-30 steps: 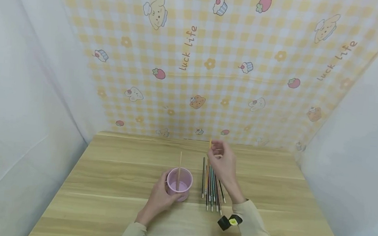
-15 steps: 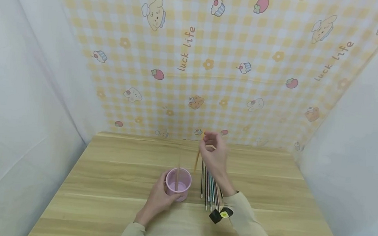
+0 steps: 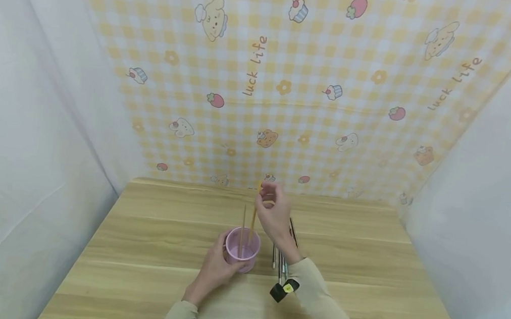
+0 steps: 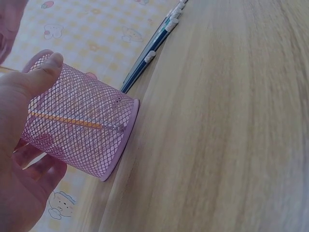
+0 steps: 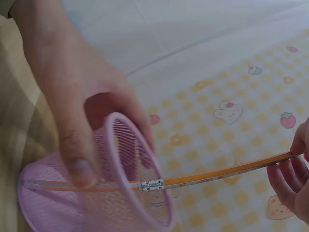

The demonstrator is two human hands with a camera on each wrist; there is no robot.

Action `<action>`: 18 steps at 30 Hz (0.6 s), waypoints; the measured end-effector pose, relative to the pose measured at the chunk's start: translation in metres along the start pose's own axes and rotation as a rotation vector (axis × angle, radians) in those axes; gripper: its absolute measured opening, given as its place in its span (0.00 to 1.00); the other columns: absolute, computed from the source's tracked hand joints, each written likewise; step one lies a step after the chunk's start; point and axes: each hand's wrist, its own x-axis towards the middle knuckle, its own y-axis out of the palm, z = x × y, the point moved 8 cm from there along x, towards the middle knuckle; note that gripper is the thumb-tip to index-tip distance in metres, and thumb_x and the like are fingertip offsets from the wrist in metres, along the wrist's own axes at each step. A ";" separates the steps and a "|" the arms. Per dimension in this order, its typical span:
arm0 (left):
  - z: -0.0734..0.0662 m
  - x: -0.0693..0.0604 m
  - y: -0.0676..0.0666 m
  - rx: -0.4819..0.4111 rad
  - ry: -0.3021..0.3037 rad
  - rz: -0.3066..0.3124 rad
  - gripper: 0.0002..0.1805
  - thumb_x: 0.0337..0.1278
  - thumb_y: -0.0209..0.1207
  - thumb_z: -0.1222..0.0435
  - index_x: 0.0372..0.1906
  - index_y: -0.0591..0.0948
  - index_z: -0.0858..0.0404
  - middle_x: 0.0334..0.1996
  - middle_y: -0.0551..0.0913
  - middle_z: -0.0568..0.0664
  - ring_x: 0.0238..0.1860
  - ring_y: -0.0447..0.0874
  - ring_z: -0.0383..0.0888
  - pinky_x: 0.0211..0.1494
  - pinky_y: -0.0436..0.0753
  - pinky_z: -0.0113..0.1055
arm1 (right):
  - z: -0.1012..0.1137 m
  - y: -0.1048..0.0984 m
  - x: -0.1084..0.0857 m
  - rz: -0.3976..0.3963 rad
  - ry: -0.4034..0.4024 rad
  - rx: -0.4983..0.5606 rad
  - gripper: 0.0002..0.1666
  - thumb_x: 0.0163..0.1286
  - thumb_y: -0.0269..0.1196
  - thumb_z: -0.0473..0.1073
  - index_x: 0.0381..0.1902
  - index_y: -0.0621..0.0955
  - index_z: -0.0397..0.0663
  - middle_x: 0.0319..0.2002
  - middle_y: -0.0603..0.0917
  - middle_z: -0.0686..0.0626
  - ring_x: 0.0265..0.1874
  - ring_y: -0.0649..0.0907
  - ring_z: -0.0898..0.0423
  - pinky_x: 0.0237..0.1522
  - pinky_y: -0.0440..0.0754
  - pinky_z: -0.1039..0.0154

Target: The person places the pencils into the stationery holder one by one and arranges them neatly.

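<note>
My left hand [image 3: 216,268] grips a pink mesh pen cup [image 4: 82,113], thumb on the near side and fingers round the far side. The cup stands upright on the table. One pencil [image 3: 243,222] leans inside it, its upper end above the rim. My right hand [image 3: 274,211] pinches a yellow-orange pencil [image 5: 217,175] near its upper end. The held pencil's metal-banded eraser end points down at the cup's mouth. Beneath my right forearm lie several dark and teal pencils [image 4: 147,55], partly hidden in the head view.
The wooden table [image 3: 151,252] extends round the cup on all sides. Behind it hangs a yellow checked cloth [image 3: 226,76] with cartoon prints. White sheets [image 3: 23,159] close off the left and right sides.
My right hand has moved left from over the loose pencils to above the cup, carrying the yellow-orange pencil, whose lower end now reaches the cup's mouth. My left hand has stayed on the cup.
</note>
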 end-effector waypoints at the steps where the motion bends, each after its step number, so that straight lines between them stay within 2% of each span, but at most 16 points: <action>1: 0.000 0.000 0.000 -0.001 0.009 -0.001 0.53 0.37 0.82 0.58 0.72 0.67 0.56 0.64 0.78 0.53 0.64 0.78 0.53 0.69 0.79 0.54 | -0.004 0.002 -0.002 0.002 0.004 -0.006 0.18 0.64 0.62 0.24 0.52 0.77 0.33 0.41 0.83 0.36 0.36 0.85 0.44 0.31 0.86 0.73; 9: 0.000 0.000 0.000 0.031 0.040 -0.015 0.52 0.38 0.81 0.57 0.72 0.66 0.56 0.63 0.79 0.53 0.63 0.79 0.54 0.68 0.79 0.55 | -0.026 0.014 -0.012 -0.009 0.051 -0.073 0.17 0.62 0.63 0.26 0.50 0.78 0.33 0.38 0.84 0.40 0.33 0.86 0.48 0.31 0.87 0.71; 18: -0.001 0.000 0.000 0.026 0.011 -0.006 0.53 0.37 0.81 0.58 0.72 0.66 0.57 0.63 0.78 0.55 0.63 0.79 0.55 0.68 0.80 0.54 | -0.042 0.022 -0.021 0.026 0.073 -0.112 0.17 0.62 0.62 0.27 0.50 0.78 0.36 0.37 0.85 0.40 0.34 0.86 0.46 0.32 0.87 0.72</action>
